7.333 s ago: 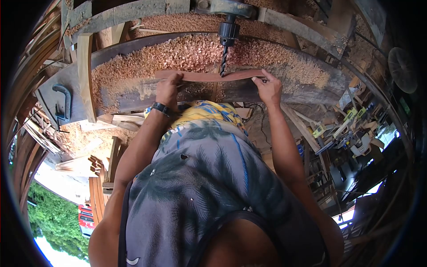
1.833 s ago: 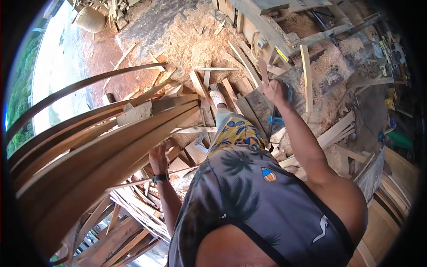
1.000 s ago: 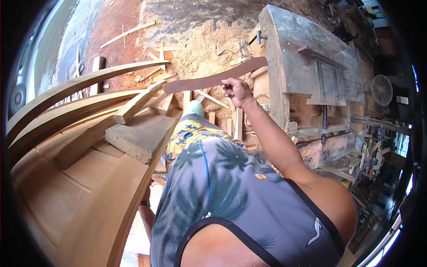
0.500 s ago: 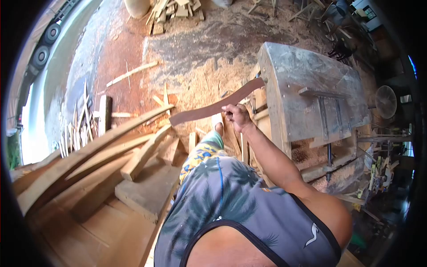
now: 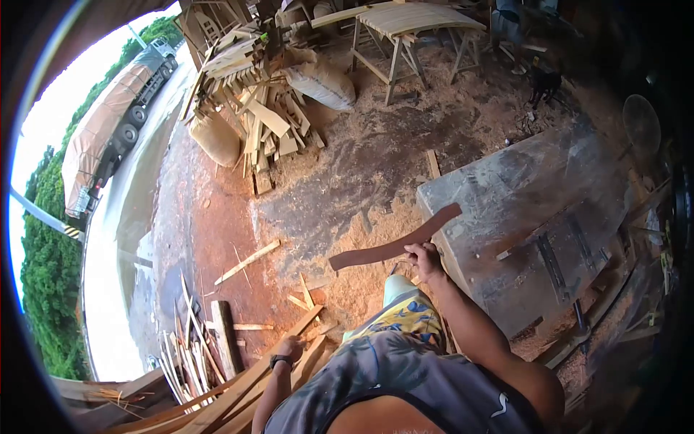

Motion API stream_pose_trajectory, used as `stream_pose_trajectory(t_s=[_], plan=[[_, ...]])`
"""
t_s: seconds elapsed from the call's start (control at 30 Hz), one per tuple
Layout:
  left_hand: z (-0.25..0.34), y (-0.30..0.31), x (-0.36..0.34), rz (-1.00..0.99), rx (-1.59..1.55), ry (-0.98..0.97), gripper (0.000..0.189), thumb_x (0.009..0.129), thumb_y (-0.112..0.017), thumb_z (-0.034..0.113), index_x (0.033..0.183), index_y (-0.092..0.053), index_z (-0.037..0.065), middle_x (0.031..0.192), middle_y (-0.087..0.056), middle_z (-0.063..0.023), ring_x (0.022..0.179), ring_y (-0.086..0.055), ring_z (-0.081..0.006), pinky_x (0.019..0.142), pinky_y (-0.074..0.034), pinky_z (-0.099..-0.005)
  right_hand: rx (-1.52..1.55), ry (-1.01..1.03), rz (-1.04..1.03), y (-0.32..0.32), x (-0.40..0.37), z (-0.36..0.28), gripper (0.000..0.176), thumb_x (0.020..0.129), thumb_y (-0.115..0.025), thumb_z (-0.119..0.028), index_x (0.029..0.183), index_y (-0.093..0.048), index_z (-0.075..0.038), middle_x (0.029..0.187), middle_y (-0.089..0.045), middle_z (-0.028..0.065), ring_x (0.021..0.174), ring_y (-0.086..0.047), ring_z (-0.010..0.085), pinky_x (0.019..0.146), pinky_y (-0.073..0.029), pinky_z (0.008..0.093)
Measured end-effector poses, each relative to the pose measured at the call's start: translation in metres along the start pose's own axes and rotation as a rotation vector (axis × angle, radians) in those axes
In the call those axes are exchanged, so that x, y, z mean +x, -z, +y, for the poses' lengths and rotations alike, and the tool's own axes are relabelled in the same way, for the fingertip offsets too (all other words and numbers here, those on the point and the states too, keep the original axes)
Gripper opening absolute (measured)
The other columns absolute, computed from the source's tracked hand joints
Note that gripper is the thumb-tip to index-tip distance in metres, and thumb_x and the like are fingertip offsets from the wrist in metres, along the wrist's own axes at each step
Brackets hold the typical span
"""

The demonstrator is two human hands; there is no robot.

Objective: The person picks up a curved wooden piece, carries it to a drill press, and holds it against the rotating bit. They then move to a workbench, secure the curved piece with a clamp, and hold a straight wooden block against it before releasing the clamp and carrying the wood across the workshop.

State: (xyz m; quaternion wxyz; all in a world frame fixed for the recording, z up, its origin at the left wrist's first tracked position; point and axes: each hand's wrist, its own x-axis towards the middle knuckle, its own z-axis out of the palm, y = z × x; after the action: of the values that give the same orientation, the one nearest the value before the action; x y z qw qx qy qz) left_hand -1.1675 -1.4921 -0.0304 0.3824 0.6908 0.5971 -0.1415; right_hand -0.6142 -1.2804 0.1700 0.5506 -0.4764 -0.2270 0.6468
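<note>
A flat, reddish-brown curved wooden strip is in my right hand, with the fingers closed on its lower edge to the right of its middle. One end of the strip overlaps the near corner of the big metal-topped table. My left hand, with a dark watch on the wrist, hangs low at the left over long boards. How its fingers are set cannot be made out.
Thin offcuts and a short post stand at lower left. Sawdust covers the floor. Scrap wood and sacks lie farther off, near a slatted panel on trestles. A dog stands behind the table; a truck is outside.
My view has lifted and swung toward the yard and road. The curved strip, still in my right hand, now overlaps the table's corner. My left hand has come into view.
</note>
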Motion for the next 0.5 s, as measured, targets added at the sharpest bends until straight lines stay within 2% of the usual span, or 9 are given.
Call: stream_pose_trajectory(t_s=[0.03,0.07,0.1,0.17,0.2,0.27,0.4,0.47,0.5], plan=[[0.043,0.057,-0.001,0.447,-0.077,-0.019,0.037,0.088,-0.063,0.038,0.104,-0.067,0.004,0.095,-0.071,-0.0194,0.09,-0.067,-0.0361,0.078,-0.054,-0.0395,0.021,-0.012,0.025,0.021,0.014,0.009,0.013,0.079,-0.069,-0.014,0.07,-0.06,-0.008,0.061,-0.054,0.0006,0.047,-0.042,0.008,0.045,-0.034,0.0247],[0.142,0.15,-0.013,0.473,-0.13,0.076,0.036,0.089,-0.064,0.032,0.109,-0.065,0.002,0.099,-0.07,-0.0196,0.091,-0.069,-0.0332,0.078,-0.055,-0.0374,0.012,-0.049,0.041,0.028,0.017,0.002,0.013,0.078,-0.068,-0.013,0.07,-0.059,-0.008,0.062,-0.053,0.0008,0.047,-0.041,0.0082,0.045,-0.034,0.0247],[0.176,0.19,0.0,0.505,-0.429,0.156,0.036,0.089,-0.066,0.027,0.114,-0.062,0.001,0.1,-0.071,-0.0184,0.089,-0.07,-0.0298,0.076,-0.055,-0.0352,0.018,-0.044,0.026,0.032,0.023,-0.001,0.013,0.078,-0.068,-0.013,0.07,-0.059,-0.008,0.062,-0.053,0.0005,0.048,-0.041,0.0078,0.045,-0.034,0.0245],[0.217,0.246,0.028,0.614,-0.454,-0.034,0.041,0.089,-0.067,0.028,0.118,-0.059,0.0,0.102,-0.071,-0.0169,0.088,-0.07,-0.0267,0.075,-0.054,-0.0343,-0.013,-0.022,0.022,0.036,0.039,0.003,0.015,0.078,-0.068,-0.014,0.068,-0.059,-0.007,0.061,-0.053,0.0001,0.048,-0.042,0.0077,0.045,-0.033,0.0245],[0.249,0.27,0.034,0.615,-0.451,-0.037,0.041,0.089,-0.067,0.028,0.118,-0.059,0.0,0.102,-0.071,-0.0169,0.088,-0.07,-0.0267,0.075,-0.054,-0.0343,-0.048,0.002,0.029,0.038,0.05,0.005,0.017,0.078,-0.068,-0.015,0.067,-0.059,-0.007,0.06,-0.053,0.0,0.048,-0.043,0.008,0.044,-0.033,0.0246],[0.311,0.31,0.045,0.619,-0.445,-0.187,0.042,0.09,-0.066,0.027,0.12,-0.058,-0.001,0.101,-0.07,-0.0157,0.088,-0.069,-0.022,0.073,-0.054,-0.0323,-0.092,0.028,0.021,0.033,0.072,0.002,0.017,0.079,-0.069,-0.015,0.067,-0.06,-0.005,0.06,-0.054,0.0006,0.048,-0.046,0.0088,0.045,-0.035,0.0254],[0.348,0.35,0.103,0.545,-0.098,-0.375,0.043,0.088,-0.069,0.026,0.121,-0.058,0.0,0.105,-0.068,-0.0193,0.089,-0.069,-0.0302,0.077,-0.054,-0.038,-0.022,-0.07,-0.046,0.018,0.137,0.0,0.01,0.079,-0.067,-0.011,0.073,-0.061,-0.007,0.066,-0.057,0.0003,0.054,-0.048,0.0084,0.046,-0.037,0.0249],[0.343,0.374,0.143,0.307,-0.106,-0.369,0.044,0.088,-0.068,0.028,0.121,-0.058,0.001,0.105,-0.068,-0.0197,0.091,-0.069,-0.0304,0.077,-0.054,-0.0383,0.056,-0.076,-0.057,0.007,0.181,0.003,0.01,0.08,-0.067,-0.01,0.073,-0.061,-0.006,0.065,-0.057,0.0005,0.053,-0.048,0.0083,0.046,-0.037,0.0254],[0.347,0.391,0.161,0.196,-0.069,-0.284,0.046,0.088,-0.068,0.03,0.122,-0.058,0.001,0.107,-0.068,-0.0201,0.092,-0.068,-0.0318,0.078,-0.054,-0.0388,0.069,-0.037,-0.043,0.005,0.208,0.006,0.009,0.08,-0.066,-0.009,0.073,-0.061,-0.006,0.065,-0.057,0.0003,0.053,-0.048,0.0081,0.046,-0.037,0.0254]])
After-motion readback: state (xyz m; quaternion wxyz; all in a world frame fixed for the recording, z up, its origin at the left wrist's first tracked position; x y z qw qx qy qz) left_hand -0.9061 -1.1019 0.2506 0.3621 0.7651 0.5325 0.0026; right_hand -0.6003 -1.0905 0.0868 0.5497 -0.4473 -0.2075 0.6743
